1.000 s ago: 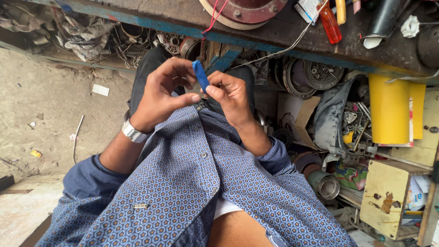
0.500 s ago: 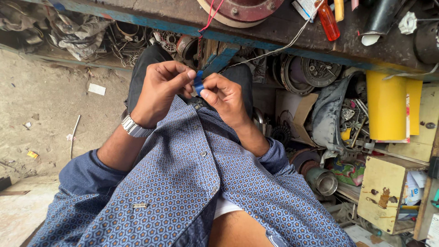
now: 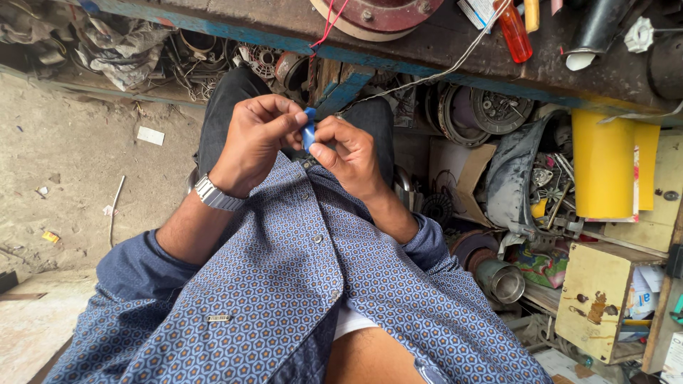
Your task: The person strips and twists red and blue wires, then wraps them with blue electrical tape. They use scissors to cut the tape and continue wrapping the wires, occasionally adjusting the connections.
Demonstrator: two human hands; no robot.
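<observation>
Both my hands meet in front of my stomach, over my lap. Between them is a small blue piece (image 3: 309, 132), soft-looking, like tape or plastic. My left hand (image 3: 257, 139), with a metal watch on the wrist, pinches its upper end with thumb and fingers. My right hand (image 3: 348, 155) pinches the lower side with thumb and forefinger. Most of the blue piece is hidden by my fingers. I wear a blue patterned shirt and dark trousers.
A worn blue-edged workbench (image 3: 398, 50) runs across the top, with a red round metal part (image 3: 377, 14), an orange bottle (image 3: 514, 32) and a wire on it. Under it lie metal parts and rags. A yellow container (image 3: 605, 163) and a cream box (image 3: 594, 302) stand right. Dirt floor lies left.
The blue piece stood out long between my fingers a second ago. Now it is shorter and more covered, with both hands closer together around it and lower in the picture.
</observation>
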